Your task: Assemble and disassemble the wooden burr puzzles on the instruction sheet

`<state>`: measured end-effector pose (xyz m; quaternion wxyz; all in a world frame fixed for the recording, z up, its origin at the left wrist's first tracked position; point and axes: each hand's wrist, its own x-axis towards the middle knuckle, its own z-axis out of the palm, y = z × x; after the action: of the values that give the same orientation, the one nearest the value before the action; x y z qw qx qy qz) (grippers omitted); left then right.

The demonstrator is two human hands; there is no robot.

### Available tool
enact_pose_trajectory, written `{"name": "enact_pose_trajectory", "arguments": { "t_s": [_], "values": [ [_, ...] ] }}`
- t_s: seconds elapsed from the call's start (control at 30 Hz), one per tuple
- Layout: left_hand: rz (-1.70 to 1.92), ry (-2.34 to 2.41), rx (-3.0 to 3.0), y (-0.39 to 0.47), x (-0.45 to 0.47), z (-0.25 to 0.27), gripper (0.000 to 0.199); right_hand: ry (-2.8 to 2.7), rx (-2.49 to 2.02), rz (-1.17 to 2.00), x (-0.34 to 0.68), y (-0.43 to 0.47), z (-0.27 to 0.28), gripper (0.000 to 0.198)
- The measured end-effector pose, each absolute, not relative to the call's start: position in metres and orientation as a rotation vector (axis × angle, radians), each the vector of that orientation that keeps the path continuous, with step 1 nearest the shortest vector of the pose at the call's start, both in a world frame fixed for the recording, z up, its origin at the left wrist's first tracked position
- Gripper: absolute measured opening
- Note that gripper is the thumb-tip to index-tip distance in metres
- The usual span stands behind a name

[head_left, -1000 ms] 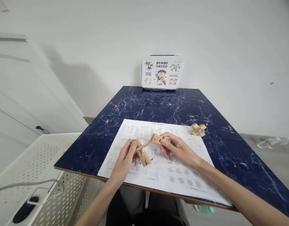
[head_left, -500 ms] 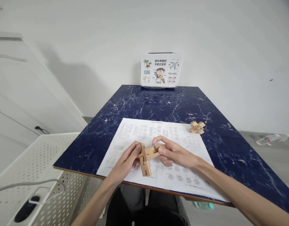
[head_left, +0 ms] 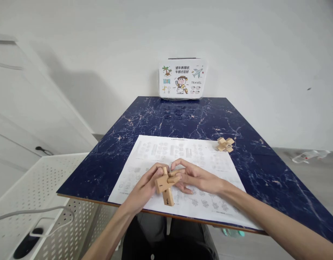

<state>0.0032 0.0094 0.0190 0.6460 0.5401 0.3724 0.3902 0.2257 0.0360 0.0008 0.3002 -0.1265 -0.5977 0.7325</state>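
Blue marbled tabletop [head_left: 180,121] spreads before us. At its near edge, our left hand [head_left: 148,185] grips crossed wooden pieces [head_left: 162,184] above the printed sheet [head_left: 145,144]; our right hand [head_left: 199,179] pinches their right side. They look light, stiff and smooth; we'd best hold the bar ends. Farther right sits a wooden cross [head_left: 225,144]; at the far edge, a white case [head_left: 182,85].

The single head-worn camera looks forward and down from close above the near edge of the glossy dark-blue, white-veined table [head_left: 145,119], facing its far edge and the plain white wall [head_left: 250,47] beyond.
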Motion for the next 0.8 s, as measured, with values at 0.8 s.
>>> {"name": "enact_pose_trajectory", "arguments": {
  "t_s": [0.8],
  "values": [
    [0.915,0.762,0.942,0.013,0.015,0.031,0.028,-1.573,-0.329,1.979,0.226,0.033,0.005,0.020]
  ]
}}
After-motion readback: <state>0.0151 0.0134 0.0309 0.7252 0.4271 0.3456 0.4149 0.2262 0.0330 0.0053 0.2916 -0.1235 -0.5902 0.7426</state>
